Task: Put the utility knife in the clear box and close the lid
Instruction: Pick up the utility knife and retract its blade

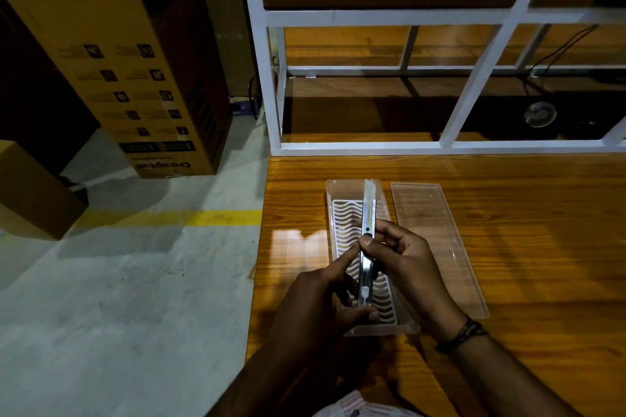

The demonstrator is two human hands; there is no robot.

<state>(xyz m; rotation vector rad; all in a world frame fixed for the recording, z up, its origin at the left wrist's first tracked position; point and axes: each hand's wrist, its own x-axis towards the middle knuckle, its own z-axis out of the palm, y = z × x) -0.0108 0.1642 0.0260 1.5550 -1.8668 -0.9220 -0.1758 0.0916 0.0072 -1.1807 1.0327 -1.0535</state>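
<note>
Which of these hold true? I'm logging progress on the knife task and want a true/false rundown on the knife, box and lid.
1. Both hands hold the utility knife. True.
2. The lid is on the clear box. False: it lies on the table right of the box.
3. The knife's blade is extended. True.
4. The clear box holds a white wavy-slotted insert. True.
5. The left hand wears the dark wristband. False: the right hand does.

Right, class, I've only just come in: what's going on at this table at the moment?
A person holds a utility knife in both hands, left hand and right hand, above an open clear box with a white wavy insert, on a wooden table. The blade is extended, pointing away. The clear lid lies flat on the table just right of the box, so the knife is not in yet and the box is not closed.
</note>
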